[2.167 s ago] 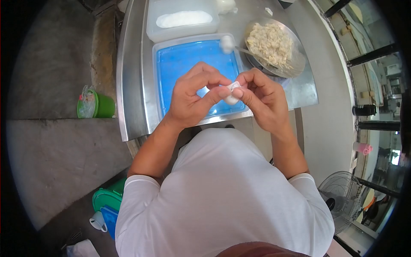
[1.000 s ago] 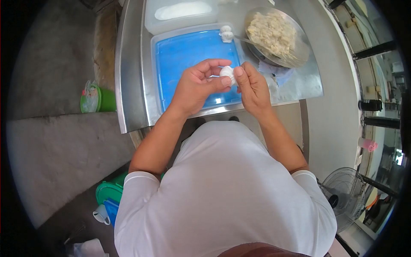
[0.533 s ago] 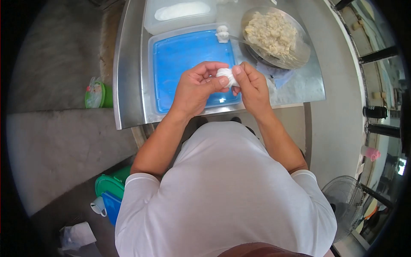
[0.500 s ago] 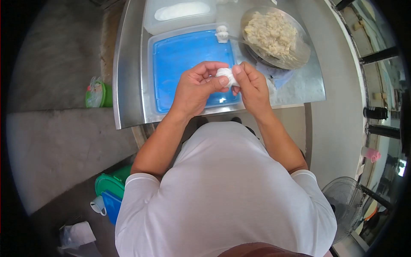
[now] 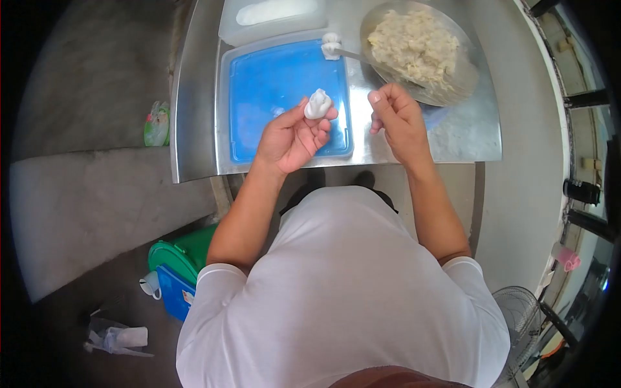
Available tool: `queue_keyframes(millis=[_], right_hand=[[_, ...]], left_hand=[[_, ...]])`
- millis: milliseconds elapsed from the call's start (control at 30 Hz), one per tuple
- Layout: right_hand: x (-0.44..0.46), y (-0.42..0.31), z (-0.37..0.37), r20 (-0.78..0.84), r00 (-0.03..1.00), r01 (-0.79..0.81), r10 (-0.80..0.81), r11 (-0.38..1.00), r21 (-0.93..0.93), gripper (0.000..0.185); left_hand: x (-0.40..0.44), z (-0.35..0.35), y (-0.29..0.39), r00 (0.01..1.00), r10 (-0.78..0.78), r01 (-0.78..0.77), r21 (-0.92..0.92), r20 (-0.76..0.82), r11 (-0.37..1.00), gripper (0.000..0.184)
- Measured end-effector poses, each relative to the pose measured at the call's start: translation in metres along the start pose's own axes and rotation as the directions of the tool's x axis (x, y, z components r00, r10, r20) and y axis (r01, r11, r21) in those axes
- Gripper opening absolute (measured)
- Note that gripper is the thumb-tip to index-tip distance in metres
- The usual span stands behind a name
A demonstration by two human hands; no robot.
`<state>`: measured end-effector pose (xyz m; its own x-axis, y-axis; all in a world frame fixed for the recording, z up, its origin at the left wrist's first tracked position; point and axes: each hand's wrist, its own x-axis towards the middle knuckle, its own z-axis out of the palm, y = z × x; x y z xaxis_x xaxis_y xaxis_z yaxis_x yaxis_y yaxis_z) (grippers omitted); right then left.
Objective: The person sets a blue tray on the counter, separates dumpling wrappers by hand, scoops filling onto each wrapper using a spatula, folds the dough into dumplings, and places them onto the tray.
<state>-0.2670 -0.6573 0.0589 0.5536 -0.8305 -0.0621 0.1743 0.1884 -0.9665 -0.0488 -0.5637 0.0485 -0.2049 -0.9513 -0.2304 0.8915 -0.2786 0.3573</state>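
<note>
My left hand (image 5: 296, 136) holds a small white dumpling (image 5: 317, 104) upright at its fingertips, pinched between the thumb and fingers, its top gathered. The hand is over a blue-lidded plastic container (image 5: 259, 97). My right hand (image 5: 401, 119) is apart from it on the right, with its thumb and fingers curled together and nothing visible in them. Just beyond the right hand is a wide metal bowl (image 5: 467, 81) of pale, chunky filling (image 5: 414, 45). A metal utensil handle (image 5: 354, 55) sticks out of the bowl toward two small white pieces (image 5: 331, 46) at the container's far right corner.
A clear plastic tub (image 5: 236, 32) with something white in it stands behind the blue container. The steel table (image 5: 466, 136) has its front edge close to my body. A green bin (image 5: 174, 258) is on the floor at the left, and a fan (image 5: 517, 317) stands at the right.
Both hands were together on the dumpling. Now my right hand has let go and moved right, while my left hand has turned palm up with the dumpling.
</note>
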Motion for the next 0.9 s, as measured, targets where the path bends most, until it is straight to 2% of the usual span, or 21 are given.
queue_keyframes(millis=[100, 200, 233, 267, 300, 333, 367, 400, 467, 500, 567, 600, 667, 700, 767, 900], right_hand=[[0.001, -0.003, 0.011, -0.083, 0.993, 0.085, -0.085, 0.996, -0.005, 0.03], [0.002, 0.001, 0.017, -0.048, 0.997, 0.068, -0.067, 0.998, 0.012, 0.029], [0.002, 0.0, 0.019, -0.05, 0.997, 0.061, -0.062, 0.998, -0.018, 0.028], [0.003, -0.001, 0.022, -0.05, 0.997, 0.054, -0.056, 0.997, -0.048, 0.028], [0.004, -0.002, 0.022, -0.052, 0.997, 0.058, -0.061, 0.997, -0.058, 0.028], [0.004, 0.0, 0.021, -0.078, 0.995, 0.059, -0.069, 0.99, -0.125, 0.027], [0.003, 0.002, 0.02, -0.102, 0.992, 0.055, -0.075, 0.98, -0.189, 0.027], [0.004, 0.005, 0.021, -0.102, 0.992, 0.054, -0.075, 0.979, -0.195, 0.027], [0.005, 0.015, 0.021, -0.133, 0.99, 0.008, -0.043, 0.968, -0.25, 0.026], [0.004, 0.025, 0.022, -0.136, 0.989, 0.017, -0.05, 0.972, -0.236, 0.025], [-0.001, 0.036, 0.025, -0.156, 0.988, -0.012, -0.025, 0.973, -0.229, 0.025], [-0.004, 0.038, 0.026, -0.168, 0.986, -0.038, 0.001, 0.976, -0.216, 0.024], [-0.008, 0.04, 0.027, -0.189, 0.982, -0.051, 0.01, 0.976, -0.21, 0.024], [-0.01, 0.042, 0.026, -0.213, 0.977, -0.064, 0.017, 0.974, -0.219, 0.023], [-0.013, 0.047, 0.024, -0.242, 0.97, -0.084, 0.028, 0.97, -0.227, 0.023], [-0.015, 0.048, 0.02, -0.276, 0.959, -0.126, 0.063, 0.969, -0.215, 0.021]], left_hand=[[0.002, -0.004, 0.003, 0.999, -0.026, 0.028, -0.029, 0.043, 0.999, 0.044], [0.004, 0.0, 0.009, 0.999, -0.023, 0.023, 0.006, 0.033, 1.0, 0.041], [0.006, 0.01, 0.013, 0.991, 0.105, -0.079, 0.272, -0.084, 0.959, 0.04], [0.007, 0.016, 0.017, 0.952, 0.261, -0.143, 0.526, -0.158, 0.838, 0.04], [0.012, 0.016, 0.025, 0.954, 0.261, -0.148, 0.522, -0.149, 0.84, 0.04], [0.02, 0.014, 0.037, 0.928, 0.359, -0.137, 0.805, -0.1, 0.577, 0.038], [0.029, 0.011, 0.047, 0.902, 0.432, -0.089, 0.969, -0.02, 0.23, 0.037], [0.037, 0.008, 0.055, 0.901, 0.432, -0.093, 0.968, -0.018, 0.234, 0.037], [0.061, 0.005, 0.067, 0.883, 0.436, -0.092, 0.975, 0.174, -0.203, 0.035], [0.072, 0.003, 0.07, 0.884, 0.432, -0.098, 0.975, 0.177, -0.198, 0.035], [0.094, 0.0, 0.075, 0.93, 0.296, -0.113, 0.935, 0.219, -0.337, 0.029], [0.104, -0.004, 0.076, 0.931, 0.291, -0.118, 0.936, 0.221, -0.333, 0.029], [0.119, -0.014, 0.077, 0.886, 0.252, -0.217, 0.828, 0.39, -0.517, 0.026], [0.125, -0.017, 0.077, 0.888, 0.248, -0.22, 0.831, 0.388, -0.511, 0.026], [0.133, -0.023, 0.077, 0.836, 0.23, -0.312, 0.776, 0.498, -0.548, 0.025], [0.138, -0.028, 0.075, 0.821, 0.246, -0.319, 0.771, 0.516, -0.551, 0.023]])
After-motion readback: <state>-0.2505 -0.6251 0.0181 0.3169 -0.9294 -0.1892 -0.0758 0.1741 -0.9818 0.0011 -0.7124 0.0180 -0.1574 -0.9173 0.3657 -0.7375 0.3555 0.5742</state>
